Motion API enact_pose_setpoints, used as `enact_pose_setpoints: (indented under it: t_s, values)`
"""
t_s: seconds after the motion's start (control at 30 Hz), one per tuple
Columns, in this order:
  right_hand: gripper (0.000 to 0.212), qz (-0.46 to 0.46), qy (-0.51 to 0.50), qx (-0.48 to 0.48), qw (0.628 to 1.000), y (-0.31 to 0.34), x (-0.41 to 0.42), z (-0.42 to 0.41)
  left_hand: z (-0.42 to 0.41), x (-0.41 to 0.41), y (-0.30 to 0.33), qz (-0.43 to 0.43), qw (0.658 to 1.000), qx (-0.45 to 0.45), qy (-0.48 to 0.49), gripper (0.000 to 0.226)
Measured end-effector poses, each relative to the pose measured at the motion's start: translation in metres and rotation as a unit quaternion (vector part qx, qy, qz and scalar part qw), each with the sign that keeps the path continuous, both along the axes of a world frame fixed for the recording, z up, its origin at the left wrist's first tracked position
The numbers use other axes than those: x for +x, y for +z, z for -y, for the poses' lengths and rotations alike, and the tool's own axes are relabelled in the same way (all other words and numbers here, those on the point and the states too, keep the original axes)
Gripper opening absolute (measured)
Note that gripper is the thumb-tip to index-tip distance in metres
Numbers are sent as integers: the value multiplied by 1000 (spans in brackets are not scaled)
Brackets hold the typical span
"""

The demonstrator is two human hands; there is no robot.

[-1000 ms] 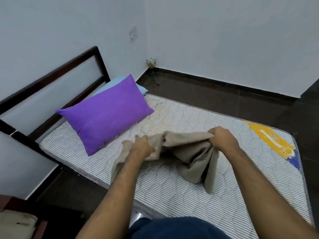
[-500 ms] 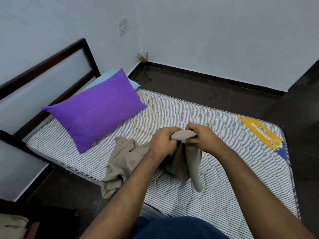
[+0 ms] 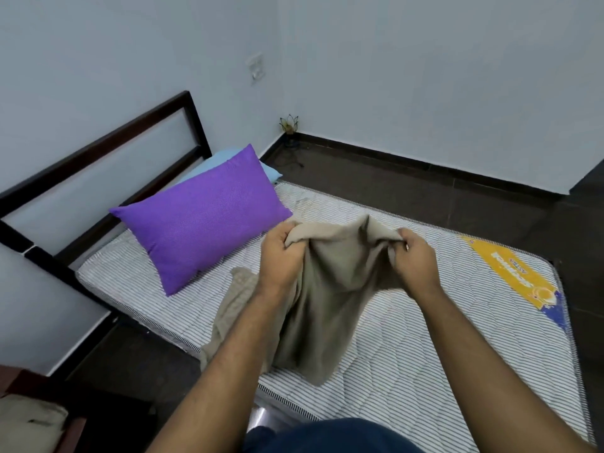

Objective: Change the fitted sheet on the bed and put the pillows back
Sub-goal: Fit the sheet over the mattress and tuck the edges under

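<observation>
A beige sheet (image 3: 330,289) hangs bunched between both hands above the bare striped mattress (image 3: 425,354). My left hand (image 3: 281,256) grips its upper edge on the left, and my right hand (image 3: 415,259) grips the edge on the right. Part of the cloth trails over the mattress's near side toward the floor. A purple pillow (image 3: 202,217) lies at the head end, with a light blue pillow (image 3: 222,158) mostly hidden behind it.
A dark bed frame headboard (image 3: 98,152) stands against the left wall. Dark floor (image 3: 408,191) runs beyond the mattress to the far wall, with a small ornament (image 3: 289,123) in the corner. A beige cloth (image 3: 29,423) lies at the bottom left.
My hands were together on the sheet half a second ago and have now pulled apart, spreading its upper edge. The view has shifted slightly.
</observation>
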State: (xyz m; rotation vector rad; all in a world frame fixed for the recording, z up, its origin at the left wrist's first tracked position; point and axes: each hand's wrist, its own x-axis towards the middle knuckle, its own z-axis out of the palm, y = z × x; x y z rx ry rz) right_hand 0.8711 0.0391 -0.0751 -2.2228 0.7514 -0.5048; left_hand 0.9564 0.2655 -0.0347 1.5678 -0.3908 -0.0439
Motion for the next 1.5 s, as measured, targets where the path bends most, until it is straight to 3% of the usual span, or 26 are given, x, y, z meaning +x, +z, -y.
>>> enact_pose_setpoints:
  t_s: [0.07,0.13,0.2,0.27,0.3,0.33,0.37,0.43,0.47,0.53,0.63,0.8,0.93,1.03,1.13,1.23,1.33,1.5]
  values:
    - [15,62,-30,6,998,22,6,-4,-8,3,-10,-41,993,107,-31,18]
    - [17,127,-16,9,992,42,8,-9,-16,7,-9,-62,942,310,-109,10]
    - [19,178,14,10,984,60,8,-16,-19,5,-2,-39,829,504,-241,3]
    - [25,192,43,-5,980,74,6,-22,-20,-1,2,-9,713,616,-335,21]
    - [27,188,63,-13,980,79,6,-24,-19,-5,4,-7,689,634,-351,29]
    - [27,178,88,-17,980,84,6,-26,-18,-8,6,-18,703,610,-364,38]
    - [26,159,111,-21,981,89,6,-28,-16,-9,6,-58,751,537,-381,45]
    - [26,103,162,-44,980,97,8,-32,-8,-18,20,-142,859,304,-387,58]
    - [27,79,189,-58,977,99,8,-35,0,-23,27,-143,890,212,-378,65]
    - [32,63,233,-79,967,100,9,-43,20,-32,37,-104,929,114,-338,67]
    - [35,82,245,-64,964,95,9,-48,34,-35,38,-70,961,81,-256,40]
    - [42,71,296,78,949,73,4,-30,25,-27,40,6,988,88,-126,18]
    - [25,0,260,31,965,52,-2,-23,18,-25,53,31,998,30,-44,20]
    - [10,64,181,83,978,48,-2,-21,10,-25,58,23,1000,-10,11,24]
    - [4,199,122,261,937,58,-7,-20,4,-23,55,-7,999,-15,48,49]
    - [6,271,96,287,914,76,-12,-25,1,-22,48,-54,998,-29,19,49]
    - [6,304,108,261,910,98,-17,-30,2,-27,47,-85,991,-18,-106,63]
    - [13,251,190,155,937,119,-23,-46,22,-45,66,11,981,10,-195,40]
